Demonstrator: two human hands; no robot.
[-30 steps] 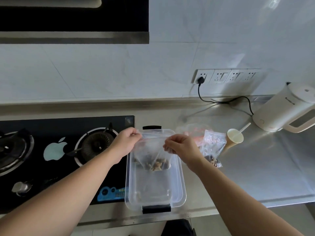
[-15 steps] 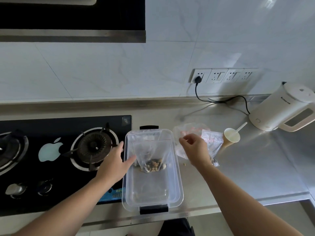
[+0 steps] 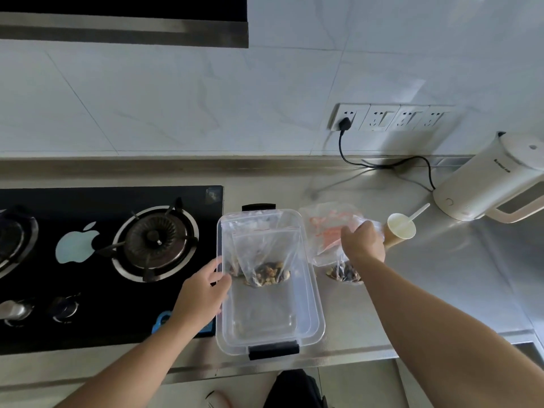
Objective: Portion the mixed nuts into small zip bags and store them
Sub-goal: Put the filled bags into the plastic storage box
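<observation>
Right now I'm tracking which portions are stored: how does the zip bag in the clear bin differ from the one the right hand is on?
The zip bag in the bin sits inside the clear bin, untouched; the zip bag on the counter lies outside it, gripped at the top by the right hand. The left hand rests on the bin's rim, not on either bag. Both are clear, with nuts at the bottom.

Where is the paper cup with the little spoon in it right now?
In the head view the paper cup stands on the steel counter, right of centre, between the right hand holding a zip bag and the white kettle.
</observation>
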